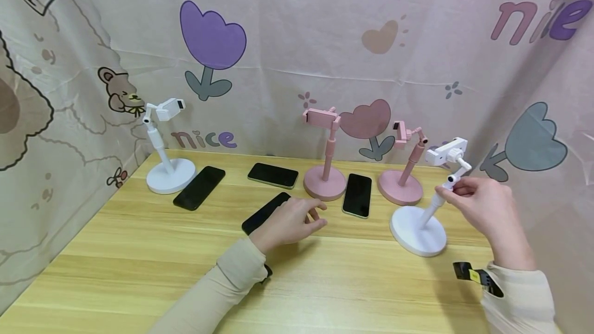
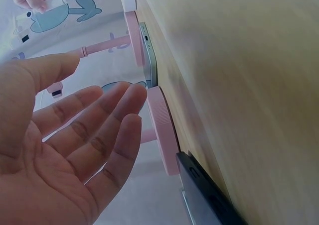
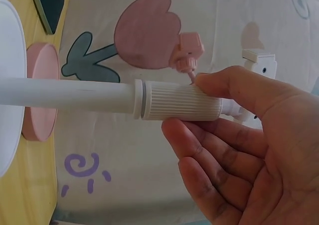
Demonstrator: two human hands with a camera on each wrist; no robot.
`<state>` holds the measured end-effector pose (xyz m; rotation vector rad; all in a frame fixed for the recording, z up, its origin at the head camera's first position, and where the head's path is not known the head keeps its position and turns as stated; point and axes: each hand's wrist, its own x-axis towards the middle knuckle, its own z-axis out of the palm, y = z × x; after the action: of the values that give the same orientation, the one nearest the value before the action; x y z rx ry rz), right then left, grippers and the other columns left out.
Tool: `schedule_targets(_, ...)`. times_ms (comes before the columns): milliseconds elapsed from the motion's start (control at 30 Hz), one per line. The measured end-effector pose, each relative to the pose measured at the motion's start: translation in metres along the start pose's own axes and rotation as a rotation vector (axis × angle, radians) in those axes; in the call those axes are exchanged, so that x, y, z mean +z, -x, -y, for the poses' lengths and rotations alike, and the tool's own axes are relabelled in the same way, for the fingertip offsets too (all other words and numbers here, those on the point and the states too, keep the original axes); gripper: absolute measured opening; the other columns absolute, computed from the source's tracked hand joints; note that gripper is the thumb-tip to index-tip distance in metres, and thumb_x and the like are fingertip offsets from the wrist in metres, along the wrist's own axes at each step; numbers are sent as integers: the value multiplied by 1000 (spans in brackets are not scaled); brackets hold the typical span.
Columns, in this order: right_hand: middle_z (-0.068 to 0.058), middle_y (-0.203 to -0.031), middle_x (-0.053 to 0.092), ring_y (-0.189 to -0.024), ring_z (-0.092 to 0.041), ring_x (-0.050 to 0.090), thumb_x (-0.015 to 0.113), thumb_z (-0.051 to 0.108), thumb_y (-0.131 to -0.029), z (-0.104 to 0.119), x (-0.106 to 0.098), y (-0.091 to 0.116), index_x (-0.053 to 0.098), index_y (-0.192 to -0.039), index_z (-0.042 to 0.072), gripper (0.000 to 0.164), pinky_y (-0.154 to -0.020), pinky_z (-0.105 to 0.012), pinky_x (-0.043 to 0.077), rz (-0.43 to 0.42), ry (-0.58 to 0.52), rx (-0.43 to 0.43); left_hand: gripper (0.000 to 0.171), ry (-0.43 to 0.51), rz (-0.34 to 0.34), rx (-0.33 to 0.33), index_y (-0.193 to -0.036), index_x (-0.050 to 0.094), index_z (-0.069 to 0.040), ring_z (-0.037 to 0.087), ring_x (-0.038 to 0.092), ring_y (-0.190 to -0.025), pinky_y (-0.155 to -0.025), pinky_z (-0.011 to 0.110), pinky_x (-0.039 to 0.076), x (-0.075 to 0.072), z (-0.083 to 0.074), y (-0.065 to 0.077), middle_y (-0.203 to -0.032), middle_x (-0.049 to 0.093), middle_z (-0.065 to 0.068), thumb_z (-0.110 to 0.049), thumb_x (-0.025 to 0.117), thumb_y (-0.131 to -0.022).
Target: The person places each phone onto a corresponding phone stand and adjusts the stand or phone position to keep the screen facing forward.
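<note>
At the right of the head view, my right hand (image 1: 488,207) grips a white phone stand (image 1: 416,233) by its upper post. The right wrist view shows thumb and fingers around the ribbed collar (image 3: 180,100), with the round base to the left. My left hand (image 1: 289,221) hovers above the table's middle, fingers loosely bent and holding nothing. It partly covers a black phone (image 1: 264,214). Just beyond it stands a pink phone stand (image 1: 325,183), with a light-edged phone (image 1: 357,196) to its right. Another pink stand (image 1: 400,187) is behind the white one.
At the far left, a second white stand (image 1: 170,176) stands beside a dark phone (image 1: 199,188). One more phone (image 1: 273,176) lies near the back edge of the wooden table (image 1: 116,267). A patterned curtain (image 1: 287,30) hangs behind the table and along its sides.
</note>
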<state>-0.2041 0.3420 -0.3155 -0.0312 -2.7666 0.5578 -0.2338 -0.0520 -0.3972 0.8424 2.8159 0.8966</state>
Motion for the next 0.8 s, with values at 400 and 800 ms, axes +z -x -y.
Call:
schedule_targets(400,-7,-79,80,-70,-9,63,85,34,-92,12,6,4,81,-88,6,28,-55,-24,43,-35,-27,-105,35,1,-5,12,-132,73,-12,6,65,-76,-71,24,55,-1,2,1,-102,80,-1,-33,73,-104)
schedule_targets(800,-7,-80,81,-72,-12,68,86,35,-92,27,6,8,80,-89,6,30,-55,-24,47,28,-56,-118,34,18,2,14,-132,73,-11,7,67,-79,-73,25,56,-1,2,1,-102,80,0,-31,73,-105)
